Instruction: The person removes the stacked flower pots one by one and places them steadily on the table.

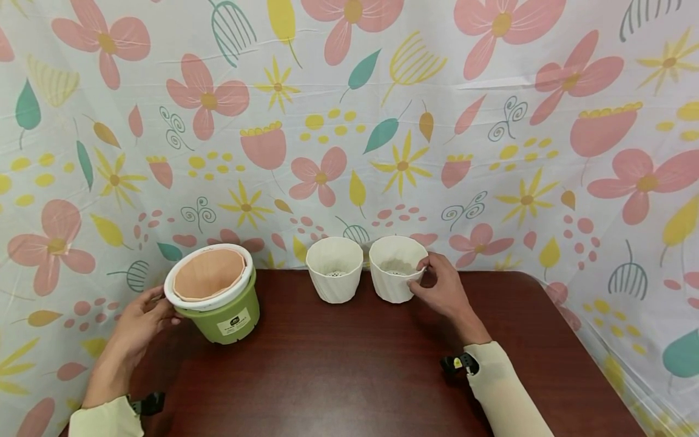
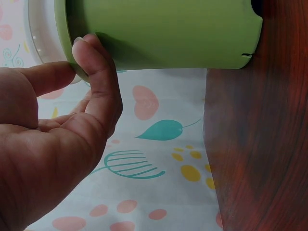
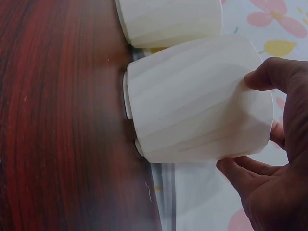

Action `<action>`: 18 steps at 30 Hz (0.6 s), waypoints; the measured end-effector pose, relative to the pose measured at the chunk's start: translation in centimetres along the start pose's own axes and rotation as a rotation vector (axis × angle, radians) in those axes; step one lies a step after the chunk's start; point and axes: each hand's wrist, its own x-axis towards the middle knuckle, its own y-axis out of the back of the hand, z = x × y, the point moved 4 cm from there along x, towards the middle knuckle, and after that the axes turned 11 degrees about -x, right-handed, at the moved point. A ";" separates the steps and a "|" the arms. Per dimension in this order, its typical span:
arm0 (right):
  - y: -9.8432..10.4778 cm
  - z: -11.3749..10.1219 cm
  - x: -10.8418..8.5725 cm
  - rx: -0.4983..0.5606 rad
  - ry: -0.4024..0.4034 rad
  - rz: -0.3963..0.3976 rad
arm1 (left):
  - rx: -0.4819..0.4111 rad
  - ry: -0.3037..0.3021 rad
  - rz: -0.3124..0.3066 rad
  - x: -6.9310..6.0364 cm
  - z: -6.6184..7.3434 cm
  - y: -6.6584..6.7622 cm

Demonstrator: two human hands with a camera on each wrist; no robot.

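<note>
Head view: from centre, left hand [image 1: 139, 321] grips green pot [image 1: 210, 318] by rim at 8 o'clock; right hand [image 1: 443, 288] pinches white pot [image 1: 390, 289] on table [image 1: 327, 370], between 4 and 5. Advisable: light pinch, steady rims.

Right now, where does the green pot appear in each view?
Head: the green pot is at the left, beside the left hand.
Left wrist: along the top, cut off by the edge.
Right wrist: not in it.
Shared landmark: brown tabletop, in all three.
</note>
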 end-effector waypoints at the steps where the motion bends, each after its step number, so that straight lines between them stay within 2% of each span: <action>1: 0.0 0.0 0.0 0.004 0.000 -0.003 | 0.001 0.001 0.001 0.0 0.0 0.0; 7: -0.3 0.2 0.1 0.042 0.013 -0.025 | 0.010 0.000 0.001 0.0 0.0 0.1; 12: -0.3 0.2 0.2 -0.007 -0.001 -0.045 | 0.005 0.008 -0.001 0.0 -0.1 0.1; 18: 0.3 -0.2 0.2 -0.050 0.021 0.002 | 0.000 0.011 0.002 0.2 -0.1 0.1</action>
